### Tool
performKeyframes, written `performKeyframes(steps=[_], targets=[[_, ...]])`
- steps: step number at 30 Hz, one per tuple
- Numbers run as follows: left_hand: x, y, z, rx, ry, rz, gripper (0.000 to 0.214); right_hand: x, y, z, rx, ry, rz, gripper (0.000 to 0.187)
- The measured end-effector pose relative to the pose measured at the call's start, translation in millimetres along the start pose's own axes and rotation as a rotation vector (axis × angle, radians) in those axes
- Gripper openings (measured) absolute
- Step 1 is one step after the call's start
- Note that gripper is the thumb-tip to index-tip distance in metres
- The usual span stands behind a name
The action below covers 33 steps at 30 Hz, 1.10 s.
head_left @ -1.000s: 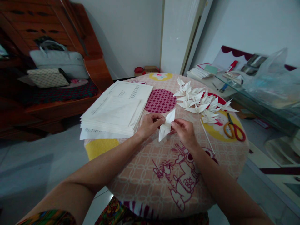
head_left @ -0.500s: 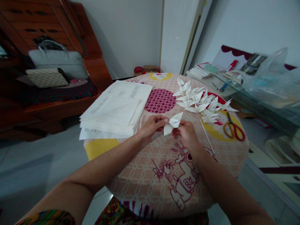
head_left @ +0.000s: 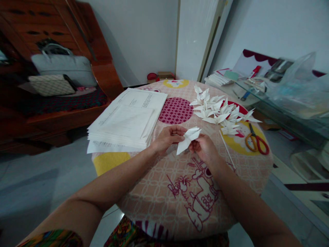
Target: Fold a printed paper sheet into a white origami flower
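Note:
Above the round table, a folded white paper piece (head_left: 189, 139) is held between my two hands. My left hand (head_left: 169, 138) pinches its left side between thumb and fingers. On the other side, my right hand (head_left: 204, 146) grips the right edge, with its fingertips partly hidden behind the paper. Beyond my right hand lies a pile of white folded paper cranes (head_left: 218, 109). A thin white stick (head_left: 227, 148) rests on the cloth just right of that hand. To the left of my hands sits a stack of printed paper sheets (head_left: 125, 120).
A patterned tablecloth (head_left: 154, 192) covers the round table. Scissors with orange and red handles (head_left: 257, 142) lie near its right edge. A glass shelf (head_left: 282, 106) with a plastic bag (head_left: 290, 85) stands at right. A wooden bench (head_left: 108, 79) holding a grey handbag (head_left: 64, 67) is at left.
The folded paper has turned in my hands and looks flatter, its lower point reaching further down and left. My right hand has shifted slightly. The cranes, sheets and scissors stay put.

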<state>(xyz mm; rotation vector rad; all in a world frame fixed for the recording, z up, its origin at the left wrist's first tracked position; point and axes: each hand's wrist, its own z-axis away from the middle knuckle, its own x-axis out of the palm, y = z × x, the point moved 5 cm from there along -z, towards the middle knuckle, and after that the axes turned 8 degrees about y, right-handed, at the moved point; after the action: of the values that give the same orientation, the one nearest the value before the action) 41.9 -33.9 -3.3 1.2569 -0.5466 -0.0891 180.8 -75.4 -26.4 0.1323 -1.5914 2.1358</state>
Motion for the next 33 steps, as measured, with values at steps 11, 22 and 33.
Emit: performKeyframes(steps=[11, 22, 33], targets=[[0.3, -0.5, -0.3, 0.012, 0.004, 0.010, 0.034, 1.0, 1.0, 0.1, 0.004, 0.004, 0.011, 0.007], [-1.7, 4.4, -2.4, 0.271, 0.067, -0.137, 0.022, 0.3, 1.2, 0.7, 0.017, 0.023, 0.034, 0.010], [-5.4, -3.4, -4.8, 0.090, 0.123, 0.022, 0.023, 6.7, -4.6, 4.2, -0.049, -0.032, 0.043, 0.022]])
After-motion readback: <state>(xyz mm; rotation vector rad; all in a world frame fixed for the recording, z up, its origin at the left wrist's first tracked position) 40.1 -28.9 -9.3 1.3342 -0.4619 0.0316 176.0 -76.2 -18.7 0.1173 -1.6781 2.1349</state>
